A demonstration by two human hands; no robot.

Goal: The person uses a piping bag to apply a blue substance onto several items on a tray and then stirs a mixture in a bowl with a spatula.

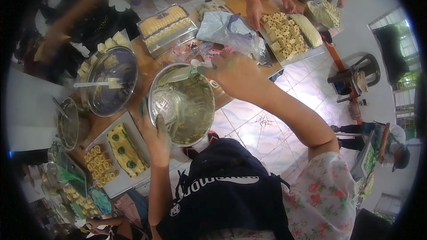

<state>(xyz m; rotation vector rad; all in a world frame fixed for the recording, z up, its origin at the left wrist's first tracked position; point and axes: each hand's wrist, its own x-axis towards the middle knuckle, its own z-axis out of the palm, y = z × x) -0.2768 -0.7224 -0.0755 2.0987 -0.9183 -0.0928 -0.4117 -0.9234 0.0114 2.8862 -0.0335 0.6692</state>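
Observation:
A steel mixing bowl [202,106] is tilted in front of me, its inside smeared with pale yellow-green cream. My left hand [156,138] grips its left side, thumb over the rim and the other fingers behind the wall. Over the far rim, my right hand [238,76] is closed on a spatula. The pale spatula blade [178,75] reaches into the bowl's upper part and carries some cream. Greenish stains show on my fingers.
Beside the bowl stands a larger bowl [119,64] with purple cream and a white-handled spatula. A tray [130,181] holds a decorated roll and small pieces. Further back are a frosted cake [164,24], plastic bags [224,29], and another person's hands [254,14] near a pastry tray [307,55].

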